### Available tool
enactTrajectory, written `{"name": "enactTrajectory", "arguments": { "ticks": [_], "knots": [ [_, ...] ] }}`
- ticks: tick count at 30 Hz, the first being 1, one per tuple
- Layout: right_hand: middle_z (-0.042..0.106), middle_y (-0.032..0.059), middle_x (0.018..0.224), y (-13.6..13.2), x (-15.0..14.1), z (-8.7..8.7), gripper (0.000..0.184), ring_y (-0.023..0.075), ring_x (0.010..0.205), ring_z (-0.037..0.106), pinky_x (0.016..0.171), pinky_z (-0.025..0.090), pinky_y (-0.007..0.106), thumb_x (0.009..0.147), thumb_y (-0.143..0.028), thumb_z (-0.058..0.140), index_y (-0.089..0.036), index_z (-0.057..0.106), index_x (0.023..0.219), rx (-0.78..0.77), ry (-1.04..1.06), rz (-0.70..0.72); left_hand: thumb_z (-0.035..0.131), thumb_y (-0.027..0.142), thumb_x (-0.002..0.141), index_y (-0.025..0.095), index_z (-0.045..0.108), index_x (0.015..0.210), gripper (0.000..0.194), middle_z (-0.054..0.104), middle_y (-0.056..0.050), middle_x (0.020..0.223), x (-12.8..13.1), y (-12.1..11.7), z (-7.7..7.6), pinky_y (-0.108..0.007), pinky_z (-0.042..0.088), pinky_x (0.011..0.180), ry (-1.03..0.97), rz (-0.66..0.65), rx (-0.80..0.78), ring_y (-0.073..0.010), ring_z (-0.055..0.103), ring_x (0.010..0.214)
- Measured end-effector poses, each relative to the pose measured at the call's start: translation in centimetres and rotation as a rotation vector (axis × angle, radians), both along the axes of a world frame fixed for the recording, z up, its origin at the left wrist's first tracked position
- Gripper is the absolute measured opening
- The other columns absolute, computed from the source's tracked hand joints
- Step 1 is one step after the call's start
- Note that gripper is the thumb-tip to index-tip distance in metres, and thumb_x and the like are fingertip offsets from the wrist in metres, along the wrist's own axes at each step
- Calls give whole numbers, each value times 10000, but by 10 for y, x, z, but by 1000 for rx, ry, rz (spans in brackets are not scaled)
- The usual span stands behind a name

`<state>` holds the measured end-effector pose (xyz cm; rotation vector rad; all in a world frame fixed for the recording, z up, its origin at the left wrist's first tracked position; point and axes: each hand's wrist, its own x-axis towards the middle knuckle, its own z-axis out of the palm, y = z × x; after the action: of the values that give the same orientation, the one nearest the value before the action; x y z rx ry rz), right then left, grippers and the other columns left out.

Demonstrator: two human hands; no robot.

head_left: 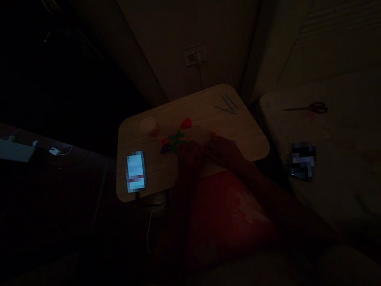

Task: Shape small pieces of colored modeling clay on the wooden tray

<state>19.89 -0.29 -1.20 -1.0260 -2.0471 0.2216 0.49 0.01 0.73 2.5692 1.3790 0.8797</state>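
In dim light, my left hand [190,153] and my right hand [224,150] are close together above the near edge of a small wooden table [203,102]. The fingers of both look curled inward, and whatever lies between them is too dark to make out. A small orange piece [214,133] shows just beyond my right fingers. Left of my left hand are a green piece with several lobes [176,138], a small red piece [164,141] and a dark piece [165,149]. Farther back lies a bright red rounded piece [186,123].
A round tub [149,126] stands at the table's back left, with a lit phone [135,172] in front of it. Several thin green sticks [227,104] lie at the back right. Scissors [310,108] rest on a pale surface to the right. Behind is a wall socket [195,55].
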Motion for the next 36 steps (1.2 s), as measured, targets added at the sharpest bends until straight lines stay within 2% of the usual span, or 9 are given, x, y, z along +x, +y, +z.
{"name": "enactTrajectory", "arguments": {
  "ticks": [6, 9, 13, 18, 22, 26, 29, 32, 36],
  "knots": [
    [774, 135, 1113, -4, -2, -1, 288, 272, 1010, 730, 891, 606, 400, 1039, -289, 563, -216, 742, 1253, -52, -31, -22, 414, 353, 1100, 188, 728, 984, 373, 752, -88, 1010, 1, -2, 4, -458, 428, 983, -12, -41, -71, -261, 639, 1019],
    [780, 144, 1160, -4, -2, -1, 328, 272, 1047, 736, 916, 604, 394, 1048, -245, 517, -211, 739, 1287, -66, -43, -52, 425, 332, 1093, 203, 749, 1002, 360, 770, -76, 1031, 2, -3, 6, -467, 427, 1004, -11, -89, -77, -256, 648, 1041],
    [794, 138, 1127, -2, -1, -2, 298, 273, 1038, 743, 922, 602, 396, 1062, -277, 513, -226, 781, 1183, -72, -5, -111, 470, 337, 1078, 201, 748, 962, 331, 766, -76, 988, 1, -3, 5, -475, 430, 991, -28, -72, -50, -261, 641, 1017],
    [809, 122, 968, 1, 2, -3, 313, 254, 889, 752, 843, 586, 364, 1058, -418, 574, -223, 812, 998, -112, 58, -103, 486, 353, 1071, 203, 713, 902, 320, 743, -70, 924, -1, -2, 3, -473, 449, 974, -95, -30, -48, -259, 644, 963],
    [808, 96, 897, 0, 4, -2, 364, 220, 802, 741, 774, 564, 321, 1040, -498, 595, -216, 802, 938, -144, 72, -96, 548, 377, 1041, 195, 686, 1144, 251, 736, -95, 1077, 0, -4, 3, -452, 477, 987, -178, -59, -9, -265, 660, 1038],
    [820, 100, 945, -2, 2, -1, 344, 227, 831, 758, 789, 569, 328, 1060, -429, 546, -216, 798, 966, -139, 85, -38, 524, 326, 1041, 192, 640, 1325, 335, 719, -119, 1208, 0, -6, 3, -449, 494, 1021, -175, -150, -3, -272, 647, 1136],
    [829, 110, 1030, -1, 2, -2, 322, 251, 900, 775, 825, 577, 350, 1063, -357, 516, -218, 803, 1019, -153, 83, -8, 553, 362, 1038, 212, 696, 1258, 303, 726, -112, 1192, -1, -5, 1, -459, 507, 1026, -134, -117, -42, -271, 649, 1128],
    [827, 104, 957, 0, 3, -3, 344, 243, 835, 767, 771, 561, 333, 1068, -358, 505, -205, 802, 988, -189, 42, 0, 583, 384, 1034, 216, 744, 1141, 256, 747, -100, 1120, -3, -3, -2, -453, 525, 998, -126, -84, -61, -261, 666, 1084],
    [810, 81, 866, 2, 3, -5, 393, 212, 750, 730, 723, 526, 311, 1080, -396, 484, -210, 794, 926, -224, -18, 27, 579, 389, 1045, 209, 759, 1049, 255, 763, -92, 1034, -4, -3, -4, -444, 531, 970, -169, -109, -17, -246, 681, 1019]
  ]
}}
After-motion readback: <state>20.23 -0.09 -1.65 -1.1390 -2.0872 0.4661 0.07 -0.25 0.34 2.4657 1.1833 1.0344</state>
